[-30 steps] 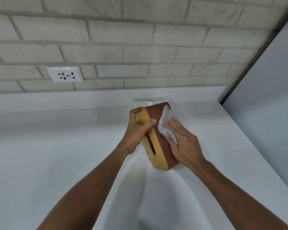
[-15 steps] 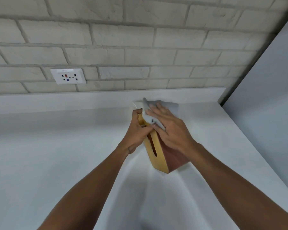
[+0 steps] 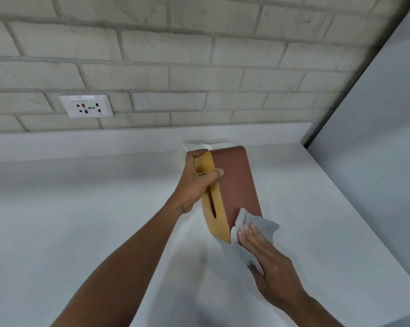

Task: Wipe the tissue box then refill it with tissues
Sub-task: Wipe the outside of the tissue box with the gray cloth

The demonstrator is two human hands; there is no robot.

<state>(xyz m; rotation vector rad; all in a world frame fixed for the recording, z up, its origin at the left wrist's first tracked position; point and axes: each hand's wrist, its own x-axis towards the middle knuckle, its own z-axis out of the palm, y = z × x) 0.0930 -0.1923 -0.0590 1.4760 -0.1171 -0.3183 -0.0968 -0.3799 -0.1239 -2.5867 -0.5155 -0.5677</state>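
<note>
Left hand (image 3: 197,182) is gripping tissue box (image 3: 234,185) upright, steadying it, while flat-fingered right hand (image 3: 270,263) is pressing cloth (image 3: 253,225) on its lower side.

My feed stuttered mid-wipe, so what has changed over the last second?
The right hand swept the grey cloth from the upper brown side of the tissue box, over its far end, then down to the near lower corner, where it presses now. Unchanged: the left hand keeps its grip on the box's far end; the box stays on edge, slot facing left.
</note>
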